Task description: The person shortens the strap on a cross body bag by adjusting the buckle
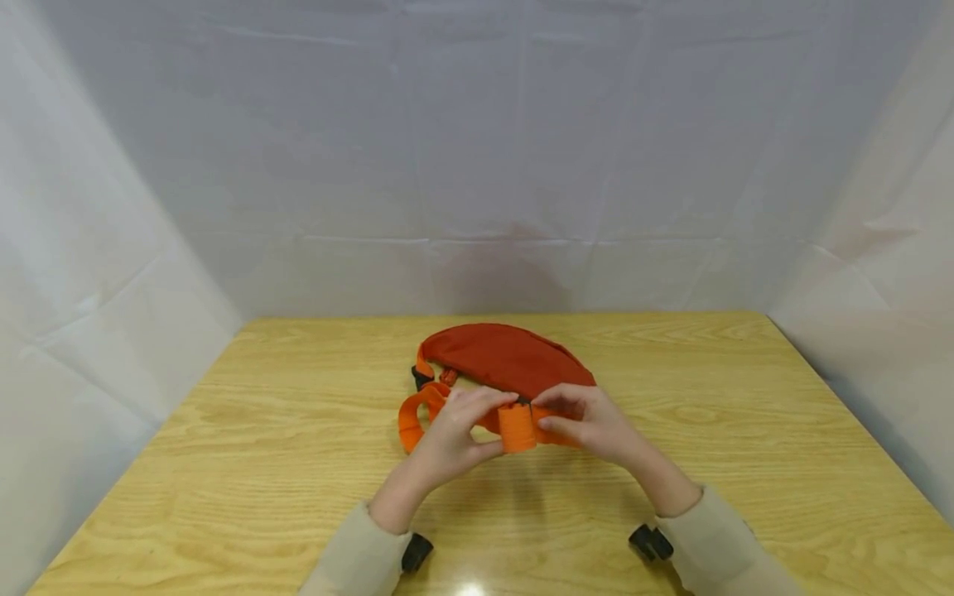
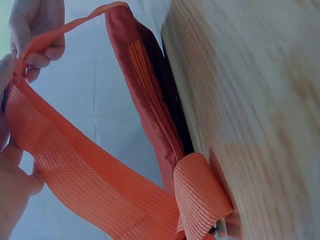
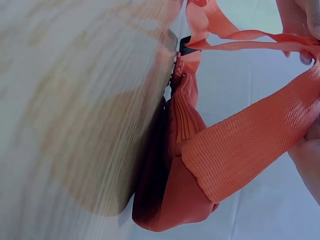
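Left hand and right hand both pinching the orange strap here; red pouch behind, long axis running left to right, curved edge facing away.

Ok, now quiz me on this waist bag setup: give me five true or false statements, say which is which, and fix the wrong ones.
1. The red-orange waist bag rests on the wood-grain table. True.
2. Only the right hand is holding the strap. False: the left hand and right hand both pinch the orange webbing strap.
3. In the head view, a black buckle shows by the bag's left end. True.
4. The whole strap lies flat on the table. False: the part between the hands is raised above it.
5. The person's sleeves are black. False: the sleeves are light beige.
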{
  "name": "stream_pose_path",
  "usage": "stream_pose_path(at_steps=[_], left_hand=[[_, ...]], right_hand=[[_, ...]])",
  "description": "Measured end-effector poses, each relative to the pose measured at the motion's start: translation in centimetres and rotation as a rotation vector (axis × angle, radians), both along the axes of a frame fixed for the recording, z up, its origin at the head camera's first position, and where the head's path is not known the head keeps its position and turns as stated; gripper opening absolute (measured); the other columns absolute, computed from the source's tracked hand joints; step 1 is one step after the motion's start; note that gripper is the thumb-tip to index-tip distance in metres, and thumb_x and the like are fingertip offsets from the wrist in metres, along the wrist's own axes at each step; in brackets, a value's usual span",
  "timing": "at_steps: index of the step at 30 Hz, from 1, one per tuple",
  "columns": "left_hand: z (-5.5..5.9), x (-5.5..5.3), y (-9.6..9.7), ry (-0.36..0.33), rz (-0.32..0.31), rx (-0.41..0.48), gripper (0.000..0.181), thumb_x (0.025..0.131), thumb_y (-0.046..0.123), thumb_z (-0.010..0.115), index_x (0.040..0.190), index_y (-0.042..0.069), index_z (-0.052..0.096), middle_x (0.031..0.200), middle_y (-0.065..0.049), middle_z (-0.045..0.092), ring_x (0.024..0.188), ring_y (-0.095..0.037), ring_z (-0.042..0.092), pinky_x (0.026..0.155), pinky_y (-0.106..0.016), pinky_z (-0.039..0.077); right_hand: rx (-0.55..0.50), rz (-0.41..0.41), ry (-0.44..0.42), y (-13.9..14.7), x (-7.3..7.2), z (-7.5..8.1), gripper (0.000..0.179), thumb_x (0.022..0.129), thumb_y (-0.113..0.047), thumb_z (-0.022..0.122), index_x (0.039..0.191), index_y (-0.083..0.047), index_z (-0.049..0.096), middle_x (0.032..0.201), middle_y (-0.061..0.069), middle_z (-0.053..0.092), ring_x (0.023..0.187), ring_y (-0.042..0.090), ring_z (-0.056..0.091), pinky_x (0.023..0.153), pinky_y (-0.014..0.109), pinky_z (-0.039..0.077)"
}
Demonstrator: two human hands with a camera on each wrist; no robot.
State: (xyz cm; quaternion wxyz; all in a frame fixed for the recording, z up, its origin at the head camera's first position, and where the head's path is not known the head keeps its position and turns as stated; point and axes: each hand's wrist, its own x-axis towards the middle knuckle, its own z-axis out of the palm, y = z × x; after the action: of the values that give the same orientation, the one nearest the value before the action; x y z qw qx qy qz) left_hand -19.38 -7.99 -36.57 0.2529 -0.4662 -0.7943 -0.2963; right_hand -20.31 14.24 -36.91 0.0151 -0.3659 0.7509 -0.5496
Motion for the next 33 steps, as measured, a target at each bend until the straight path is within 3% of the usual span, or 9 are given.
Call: stream_pose_path(at_steps=[6, 11, 19, 26, 33], left_hand=[[-0.02, -0.09, -0.08, 0.007, 0.005, 0.024, 0.054, 0.06, 0.008, 0.081, 0.109, -0.001, 0.057, 0.102, -0.008, 0.061, 0.094, -0.018, 0.054, 0.077, -0.034, 0.036], [0.03, -0.11, -0.12, 0.025, 0.007, 0.031, 0.055, 0.06, 0.007, 0.081, 0.109, -0.001, 0.057, 0.102, -0.008, 0.061, 0.093, -0.019, 0.055, 0.077, -0.034, 0.036], [-0.03, -0.13, -0.09, 0.017, -0.013, 0.031, 0.054, 0.061, 0.007, 0.08, 0.109, -0.001, 0.057, 0.102, -0.008, 0.061, 0.094, -0.018, 0.054, 0.077, -0.033, 0.036], [0.0, -0.02, 0.01, -0.01, -0.023, 0.015, 0.053, 0.062, 0.007, 0.079, 0.11, 0.0, 0.057, 0.103, -0.007, 0.061, 0.094, -0.017, 0.054, 0.078, -0.033, 0.036], [0.05, 0.06, 0.15, -0.041, -0.015, -0.001, 0.052, 0.064, 0.006, 0.078, 0.111, 0.001, 0.057, 0.103, -0.006, 0.06, 0.095, -0.016, 0.054, 0.079, -0.034, 0.036]], right_hand=[[0.034, 0.103, 0.069, 0.54, -0.31, 0.14, 0.028, 0.081, -0.002, 0.061, 0.108, 0.002, 0.056, 0.105, 0.012, 0.057, 0.095, 0.024, 0.053, 0.079, 0.035, 0.045], [0.074, 0.145, 0.064, 0.87, -0.51, 0.24, 0.03, 0.085, -0.005, 0.057, 0.114, 0.003, 0.053, 0.11, 0.013, 0.055, 0.099, 0.023, 0.053, 0.082, 0.034, 0.044], [0.013, 0.107, 0.051, 0.72, -0.54, 0.05, 0.025, 0.086, 0.003, 0.052, 0.11, 0.007, 0.056, 0.105, 0.016, 0.058, 0.093, 0.017, 0.056, 0.075, 0.032, 0.047], [-0.021, 0.084, 0.053, 0.54, -0.22, 0.16, 0.023, 0.086, 0.001, 0.053, 0.108, 0.006, 0.056, 0.101, 0.014, 0.057, 0.088, 0.015, 0.057, 0.071, 0.03, 0.048], [-0.036, 0.058, -0.001, 0.36, 0.04, 0.26, 0.022, 0.085, 0.001, 0.054, 0.107, 0.005, 0.054, 0.101, 0.016, 0.057, 0.087, 0.014, 0.057, 0.071, 0.03, 0.048]])
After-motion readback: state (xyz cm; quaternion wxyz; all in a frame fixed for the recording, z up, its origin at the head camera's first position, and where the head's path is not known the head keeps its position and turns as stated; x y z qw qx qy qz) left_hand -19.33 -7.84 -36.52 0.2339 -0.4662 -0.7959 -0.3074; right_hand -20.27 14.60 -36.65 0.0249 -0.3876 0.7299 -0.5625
